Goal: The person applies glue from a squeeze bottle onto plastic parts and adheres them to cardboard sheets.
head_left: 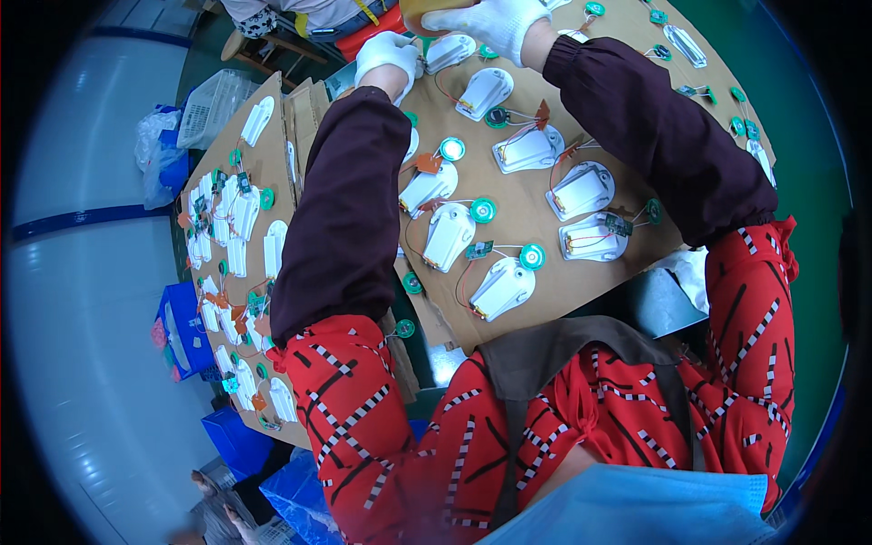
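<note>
My left hand (pixel 389 59), in a white glove, is at the far edge of the cardboard-covered table with its fingers curled closed. What lies between its fingertips is hidden. Just right of it sits a white plastic housing (pixel 450 53), with a round green speaker (pixel 489 52) beside it. My gloved right hand (pixel 495 25) is closed round an amber, rounded object (pixel 438 16), cut off by the top of the view, so its kind does not show. Below both hands, several white housings (pixel 484 93) with thin wires, green circuit boards (pixel 619 224) and round speakers (pixel 531 257) lie in loose rows.
More housings and boards crowd the cardboard (pixel 259 204) at left. Blue bins (pixel 186 331) and a white basket (pixel 216 109) stand beyond it. Across the table another person (pixel 313 14) is near a red stool (pixel 372 32). Housings also lie at the far right (pixel 686 45).
</note>
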Available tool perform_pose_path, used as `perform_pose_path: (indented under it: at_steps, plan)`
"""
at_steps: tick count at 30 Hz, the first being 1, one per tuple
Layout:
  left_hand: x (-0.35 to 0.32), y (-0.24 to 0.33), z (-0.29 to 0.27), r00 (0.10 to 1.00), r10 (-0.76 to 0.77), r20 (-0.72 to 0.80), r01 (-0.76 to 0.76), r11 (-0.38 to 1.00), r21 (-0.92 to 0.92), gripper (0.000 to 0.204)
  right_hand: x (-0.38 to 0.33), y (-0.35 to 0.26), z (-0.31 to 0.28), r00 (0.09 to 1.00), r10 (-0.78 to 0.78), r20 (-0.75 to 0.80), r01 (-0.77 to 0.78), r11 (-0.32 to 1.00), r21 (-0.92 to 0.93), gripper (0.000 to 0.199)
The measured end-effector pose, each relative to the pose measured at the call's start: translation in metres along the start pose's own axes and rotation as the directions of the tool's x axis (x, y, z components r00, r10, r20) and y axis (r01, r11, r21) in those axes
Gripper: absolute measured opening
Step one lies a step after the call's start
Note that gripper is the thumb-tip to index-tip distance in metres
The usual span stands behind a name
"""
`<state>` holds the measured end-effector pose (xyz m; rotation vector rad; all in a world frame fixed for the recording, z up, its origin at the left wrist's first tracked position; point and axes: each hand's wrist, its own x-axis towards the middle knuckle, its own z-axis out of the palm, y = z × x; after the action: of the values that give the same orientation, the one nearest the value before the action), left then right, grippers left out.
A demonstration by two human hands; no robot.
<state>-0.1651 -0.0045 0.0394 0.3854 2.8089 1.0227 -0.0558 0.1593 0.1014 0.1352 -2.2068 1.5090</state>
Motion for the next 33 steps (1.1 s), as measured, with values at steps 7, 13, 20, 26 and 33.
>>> perform_pose_path:
  at_steps: [7,13,20,26,33]
  plan:
    - [0.005,-0.006,0.003,0.997,-0.070,-0.026,0.069,0.997,-0.043,0.024,-0.002,0.012,0.001,0.999,-0.035,-0.021,0.039,0.979,0.202,0.064]
    - [0.012,-0.015,0.007,0.999,-0.024,-0.037,0.027,0.996,0.084,0.027,-0.004,0.019,0.001,0.999,-0.026,-0.036,0.035,0.961,0.274,0.063]
    - [0.012,-0.016,0.007,0.999,-0.036,-0.028,0.037,0.998,0.049,0.029,0.007,0.020,-0.004,0.998,-0.067,-0.005,0.063,0.898,0.435,0.055]
    - [0.011,-0.016,0.008,0.999,-0.016,-0.037,0.019,0.995,0.101,0.029,0.004,0.022,0.003,0.997,-0.029,-0.076,0.055,0.931,0.360,0.063]
    - [0.008,-0.014,0.007,0.999,-0.048,-0.020,0.048,0.999,-0.002,0.026,-0.004,0.017,-0.003,0.997,0.008,-0.081,0.002,0.992,0.122,0.071]
